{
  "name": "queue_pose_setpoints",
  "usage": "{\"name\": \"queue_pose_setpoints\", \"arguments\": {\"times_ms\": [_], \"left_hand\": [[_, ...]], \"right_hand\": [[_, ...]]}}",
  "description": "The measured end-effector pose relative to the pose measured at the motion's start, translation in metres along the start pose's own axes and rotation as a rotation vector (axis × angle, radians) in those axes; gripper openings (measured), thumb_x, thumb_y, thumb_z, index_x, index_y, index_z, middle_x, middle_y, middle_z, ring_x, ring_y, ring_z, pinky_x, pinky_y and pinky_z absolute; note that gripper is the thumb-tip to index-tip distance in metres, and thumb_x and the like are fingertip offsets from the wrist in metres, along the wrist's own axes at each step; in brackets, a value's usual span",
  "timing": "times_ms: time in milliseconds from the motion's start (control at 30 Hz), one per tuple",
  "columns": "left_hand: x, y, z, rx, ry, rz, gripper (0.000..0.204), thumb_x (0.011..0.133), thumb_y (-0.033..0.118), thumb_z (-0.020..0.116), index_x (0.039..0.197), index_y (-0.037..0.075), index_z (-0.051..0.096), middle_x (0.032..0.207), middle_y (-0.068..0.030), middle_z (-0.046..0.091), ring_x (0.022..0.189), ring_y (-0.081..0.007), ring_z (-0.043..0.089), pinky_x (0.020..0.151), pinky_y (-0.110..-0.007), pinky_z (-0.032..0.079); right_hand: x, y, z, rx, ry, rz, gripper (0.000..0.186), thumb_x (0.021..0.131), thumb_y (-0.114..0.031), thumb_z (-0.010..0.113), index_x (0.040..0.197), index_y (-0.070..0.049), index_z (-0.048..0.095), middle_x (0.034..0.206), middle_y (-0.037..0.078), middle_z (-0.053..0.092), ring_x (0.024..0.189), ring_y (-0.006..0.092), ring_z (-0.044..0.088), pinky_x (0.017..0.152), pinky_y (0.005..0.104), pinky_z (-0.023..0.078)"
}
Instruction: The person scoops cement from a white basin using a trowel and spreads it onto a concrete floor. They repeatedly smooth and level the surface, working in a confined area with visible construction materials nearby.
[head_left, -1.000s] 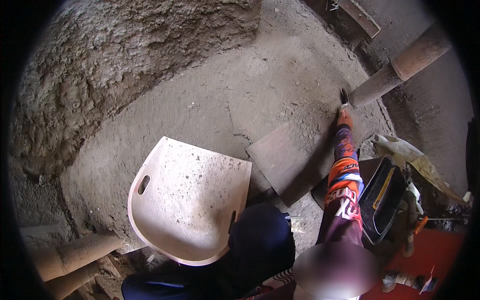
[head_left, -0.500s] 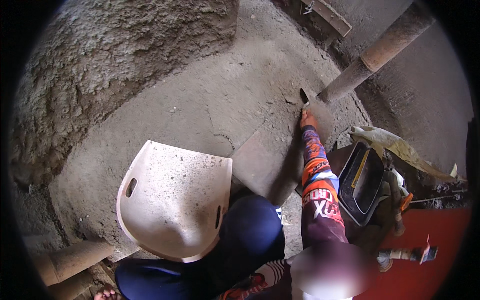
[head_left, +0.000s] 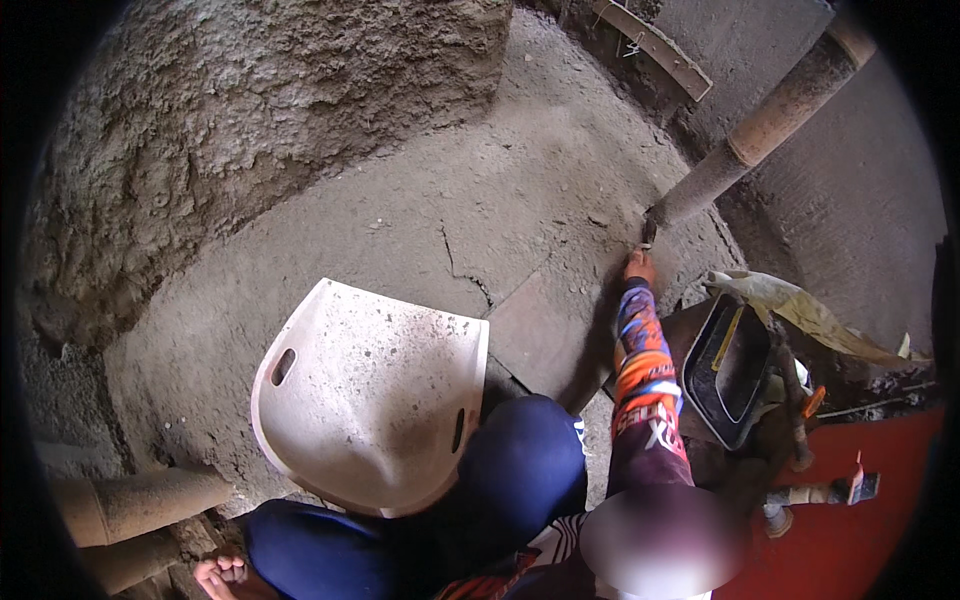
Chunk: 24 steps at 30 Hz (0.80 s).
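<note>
My right hand (head_left: 639,264) grips a small dark tool, apparently a trowel (head_left: 650,230), against the gritty floor (head_left: 530,190) at the foot of a round, dusty pole (head_left: 700,180). A square slab (head_left: 535,330) lies left of my forearm. My left hand (head_left: 225,576) is low at the lower left beside my blue-trousered knee, fingers curled; whatever it holds, if anything, is hidden. A pale, speckled scoop-shaped tray (head_left: 365,390) with slot handles lies between the rough wall (head_left: 250,110) and my right knee.
A black container (head_left: 705,385), crumpled sheeting (head_left: 815,310) and a dusty tool with an orange part (head_left: 795,420) crowd my right side, above a red surface (head_left: 840,450). Another pole (head_left: 160,505) lies at lower left. A board strip (head_left: 670,55) runs along the far edge.
The tool in my right hand, left of the pole's foot half a second ago, is now right at it. My left hand has come into view at the lower left.
</note>
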<state>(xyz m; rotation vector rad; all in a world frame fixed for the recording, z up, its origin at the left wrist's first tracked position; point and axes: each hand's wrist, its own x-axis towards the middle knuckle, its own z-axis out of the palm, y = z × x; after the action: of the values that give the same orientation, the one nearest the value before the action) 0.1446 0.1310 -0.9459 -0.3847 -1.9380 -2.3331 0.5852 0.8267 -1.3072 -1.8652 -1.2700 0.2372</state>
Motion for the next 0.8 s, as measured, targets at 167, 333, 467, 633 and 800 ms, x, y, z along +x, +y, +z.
{"name": "queue_pose_setpoints", "arguments": {"times_ms": [167, 333, 467, 633, 800], "left_hand": [[0.001, -0.010, 0.006, -0.030, -0.079, -0.011, 0.017, 0.096, 0.021, 0.045, 0.098, 0.005, 0.050, 0.085, -0.0041, 0.048, 0.079, -0.0123, 0.047, 0.075, -0.026, 0.041], [0.007, -0.016, 0.018, -0.051, -0.138, -0.021, 0.018, 0.096, 0.020, 0.044, 0.099, 0.004, 0.049, 0.085, -0.0053, 0.049, 0.079, -0.0136, 0.047, 0.074, -0.026, 0.041], [0.012, -0.022, 0.013, 0.012, -0.119, -0.012, 0.021, 0.096, 0.022, 0.043, 0.101, 0.002, 0.048, 0.084, -0.0055, 0.048, 0.079, -0.0143, 0.047, 0.073, -0.026, 0.040], [0.024, -0.034, -0.005, -0.110, -0.311, 0.018, 0.025, 0.096, 0.024, 0.041, 0.102, 0.001, 0.048, 0.083, -0.0058, 0.046, 0.079, -0.0150, 0.046, 0.074, -0.027, 0.040], [0.020, -0.035, -0.006, -0.086, -0.239, 0.019, 0.028, 0.096, 0.025, 0.039, 0.104, 0.000, 0.048, 0.086, -0.0067, 0.045, 0.080, -0.0153, 0.044, 0.074, -0.027, 0.039]], "right_hand": [[-0.120, -0.060, -0.023, 0.492, -0.121, 0.003, 0.022, 0.086, -0.025, 0.065, 0.097, -0.008, 0.057, 0.054, 0.001, 0.050, 0.041, 0.0094, 0.046, 0.037, 0.0264, 0.035], [-0.253, -0.112, -0.153, 0.324, -0.644, -0.115, 0.035, 0.085, -0.023, 0.067, 0.110, 0.000, 0.058, 0.086, 0.010, 0.063, 0.078, 0.0145, 0.058, 0.069, 0.0295, 0.045], [-0.284, -0.125, -0.252, 0.170, -0.964, -0.185, 0.039, 0.083, -0.021, 0.067, 0.114, 0.001, 0.058, 0.099, 0.017, 0.067, 0.094, 0.0192, 0.064, 0.082, 0.0316, 0.048], [-0.287, -0.122, -0.293, 0.076, -1.351, -0.195, 0.040, 0.080, -0.019, 0.065, 0.116, -0.003, 0.059, 0.101, 0.017, 0.067, 0.097, 0.0249, 0.065, 0.083, 0.0325, 0.050], [-0.302, -0.124, -0.252, 0.078, -1.323, -0.270, 0.041, 0.079, -0.027, 0.066, 0.115, -0.007, 0.060, 0.100, 0.017, 0.067, 0.094, 0.0290, 0.066, 0.081, 0.0356, 0.050]]}}
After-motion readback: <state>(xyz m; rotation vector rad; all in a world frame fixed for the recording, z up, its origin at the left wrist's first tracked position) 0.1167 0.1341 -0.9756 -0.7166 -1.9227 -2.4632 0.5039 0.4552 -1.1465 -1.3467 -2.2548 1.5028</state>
